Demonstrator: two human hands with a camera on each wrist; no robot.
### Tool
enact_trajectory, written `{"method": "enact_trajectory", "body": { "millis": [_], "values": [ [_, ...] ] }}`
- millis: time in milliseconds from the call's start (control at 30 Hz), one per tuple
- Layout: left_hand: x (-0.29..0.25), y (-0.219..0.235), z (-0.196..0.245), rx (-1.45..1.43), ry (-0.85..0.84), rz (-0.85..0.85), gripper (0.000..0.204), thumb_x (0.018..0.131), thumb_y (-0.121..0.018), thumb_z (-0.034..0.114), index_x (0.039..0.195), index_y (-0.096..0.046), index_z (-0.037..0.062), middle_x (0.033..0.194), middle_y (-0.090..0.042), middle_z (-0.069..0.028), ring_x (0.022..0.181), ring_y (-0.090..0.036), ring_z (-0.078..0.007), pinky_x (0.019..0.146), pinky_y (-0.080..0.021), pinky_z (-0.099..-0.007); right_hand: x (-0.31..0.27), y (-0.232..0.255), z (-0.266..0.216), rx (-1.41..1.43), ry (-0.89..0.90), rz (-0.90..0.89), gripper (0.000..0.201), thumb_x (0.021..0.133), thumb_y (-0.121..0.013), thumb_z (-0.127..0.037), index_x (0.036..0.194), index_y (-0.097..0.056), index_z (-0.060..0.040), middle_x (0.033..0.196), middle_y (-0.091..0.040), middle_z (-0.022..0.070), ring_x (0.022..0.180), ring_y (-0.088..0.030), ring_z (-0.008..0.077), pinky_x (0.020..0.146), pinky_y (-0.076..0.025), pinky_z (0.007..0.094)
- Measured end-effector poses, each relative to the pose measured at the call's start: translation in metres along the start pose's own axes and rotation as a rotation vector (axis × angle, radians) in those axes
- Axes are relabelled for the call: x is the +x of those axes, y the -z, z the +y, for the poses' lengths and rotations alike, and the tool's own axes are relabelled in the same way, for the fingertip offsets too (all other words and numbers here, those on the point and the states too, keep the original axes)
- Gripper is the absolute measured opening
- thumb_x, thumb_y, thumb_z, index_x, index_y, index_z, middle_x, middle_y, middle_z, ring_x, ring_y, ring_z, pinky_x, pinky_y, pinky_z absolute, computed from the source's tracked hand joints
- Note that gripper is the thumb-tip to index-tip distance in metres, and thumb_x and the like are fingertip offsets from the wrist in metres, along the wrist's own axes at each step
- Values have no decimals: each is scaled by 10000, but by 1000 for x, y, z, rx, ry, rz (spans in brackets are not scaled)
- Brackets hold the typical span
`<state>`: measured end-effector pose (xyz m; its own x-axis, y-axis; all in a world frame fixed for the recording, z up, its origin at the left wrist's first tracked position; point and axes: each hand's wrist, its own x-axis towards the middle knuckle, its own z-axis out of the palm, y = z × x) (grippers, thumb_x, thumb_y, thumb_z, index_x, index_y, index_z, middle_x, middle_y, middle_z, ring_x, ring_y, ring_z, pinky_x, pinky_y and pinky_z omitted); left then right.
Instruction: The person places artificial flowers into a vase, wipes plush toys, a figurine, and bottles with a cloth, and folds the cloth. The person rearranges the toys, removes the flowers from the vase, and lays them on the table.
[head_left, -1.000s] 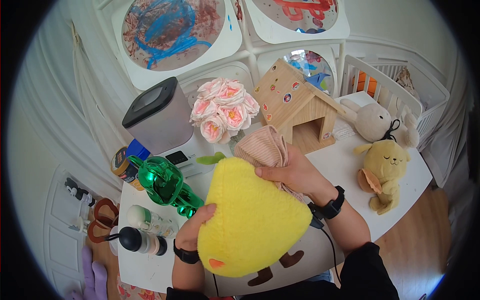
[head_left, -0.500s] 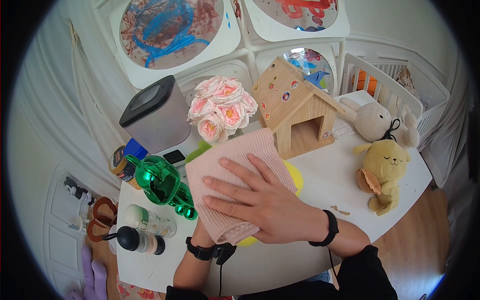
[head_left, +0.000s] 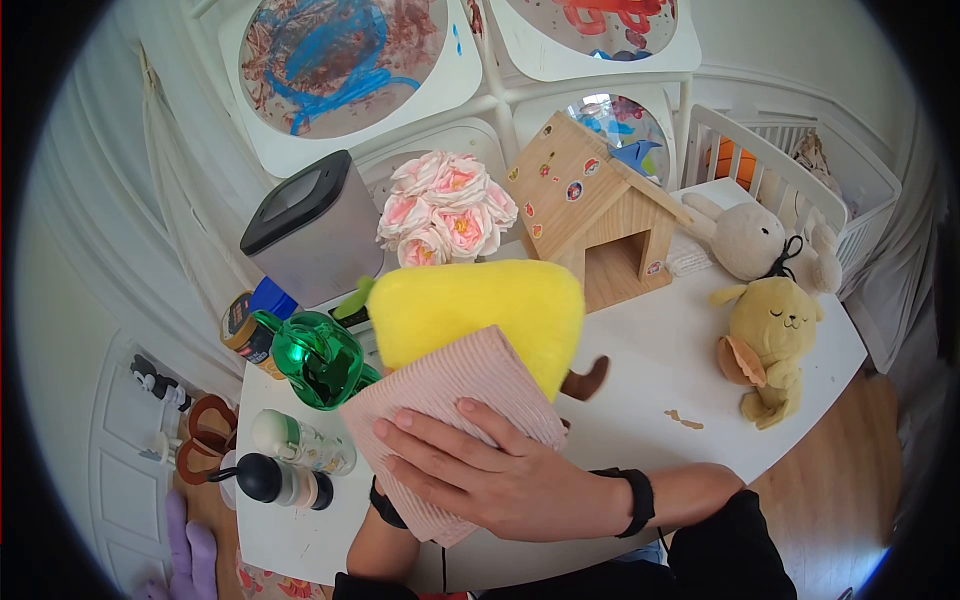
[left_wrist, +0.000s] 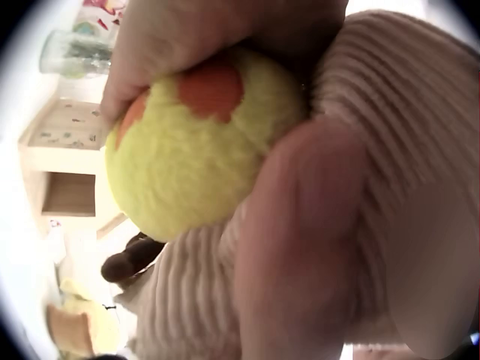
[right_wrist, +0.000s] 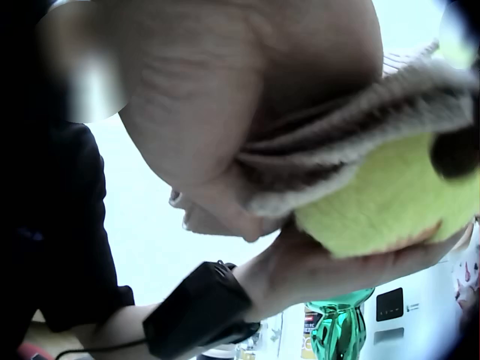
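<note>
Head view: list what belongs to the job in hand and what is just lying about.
In the job:
pink ribbed cloth, under the right hand
yellow plush toy, held in the left hand

Just lying about:
green shiny figure
pink flowers
wooden house
rabbit plush
tan plush toy
black-capped bottle

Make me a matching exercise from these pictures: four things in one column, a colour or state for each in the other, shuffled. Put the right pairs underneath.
Things:
1. Cloth
2. Plush toy partly covered by the cloth
3. Figurine
4. Toy house

Colours and states:
A. Shiny green
B. Wooden, dotted with stickers
C. Bright yellow and fuzzy
D. Ribbed and pink, under the fingers of the right hand

Right pairs: 1-D, 2-C, 3-A, 4-B
</note>
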<state>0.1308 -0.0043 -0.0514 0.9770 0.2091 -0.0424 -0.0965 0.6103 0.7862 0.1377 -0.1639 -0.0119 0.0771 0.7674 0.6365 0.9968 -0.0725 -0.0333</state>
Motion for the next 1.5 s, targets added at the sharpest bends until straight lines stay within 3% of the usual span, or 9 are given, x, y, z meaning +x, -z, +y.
{"method": "enact_trajectory", "body": {
  "millis": [333,533,600,733,1067,1167,1333,1367,1500],
  "values": [
    [-25,32,-2,-71,4,12,656,1028,-470,413,1522,-292,20,1496,-450,-185,1300,-540,-317,1070,-477,-444,7,11,35,27,-15,214,418,898,-573,-206,1299,-634,-103,1479,-530,118,1412,-455,260,1206,-185,537],
    [-28,15,7,-13,-84,-169,684,978,-616,331,1503,-326,3,1457,-497,-182,1294,-548,-318,1060,-483,-463,-2,27,105,131,-404,513,512,895,-587,-195,1381,-560,-37,1518,-456,185,1432,-389,386,1190,-215,537],
    [-28,11,4,226,-189,-184,622,1036,-472,440,1480,-376,15,1430,-525,-183,1280,-563,-340,1052,-485,-508,-1,30,102,740,-645,635,521,914,-574,-205,1404,-537,-33,1538,-423,185,1437,-358,420,1195,-192,526],
    [-27,4,-1,24,-143,-90,646,967,-633,342,1460,-392,2,1421,-525,-179,1279,-560,-318,1027,-507,-463,7,31,68,141,-349,353,605,910,-636,-284,1447,-497,-43,1578,-382,155,1490,-289,388,1190,-135,599],
    [-30,33,-2,-34,-202,-276,632,1005,-553,408,1464,-385,8,1418,-525,-185,1264,-571,-332,1028,-507,-479,-2,-31,-9,172,61,151,593,900,-539,-182,1483,-477,-95,1596,-377,130,1517,-285,295,1191,-76,636],
    [-32,43,-4,-60,-224,-329,630,1016,-529,427,1465,-383,10,1417,-525,-187,1260,-574,-337,1029,-507,-484,-2,-28,-1,-74,-17,271,574,913,-537,-189,1478,-492,-105,1599,-372,138,1512,-295,299,1193,-104,630],
    [-29,48,-6,-100,-257,-427,631,1035,-489,460,1466,-380,13,1416,-526,-190,1252,-580,-343,1029,-507,-492,6,1,36,246,-339,600,573,924,-599,-129,1485,-488,-90,1580,-373,210,1495,-296,389,1201,-156,561],
    [-40,21,1,-13,-202,-71,655,918,-695,304,1441,-422,18,1348,-571,-152,1243,-587,-305,1003,-523,-463,5,7,48,246,-341,603,573,924,-599,-129,1485,-488,-90,1580,-373,210,1495,-296,389,1201,-156,561],
    [-42,17,-1,283,-190,-172,787,794,-841,252,1433,-443,21,1314,-610,-130,1212,-602,-280,1007,-513,-433,5,27,84,540,-435,946,384,1039,-558,-163,1377,-536,19,1443,-518,161,1326,-484,250,1101,-374,364]
  ]
}}
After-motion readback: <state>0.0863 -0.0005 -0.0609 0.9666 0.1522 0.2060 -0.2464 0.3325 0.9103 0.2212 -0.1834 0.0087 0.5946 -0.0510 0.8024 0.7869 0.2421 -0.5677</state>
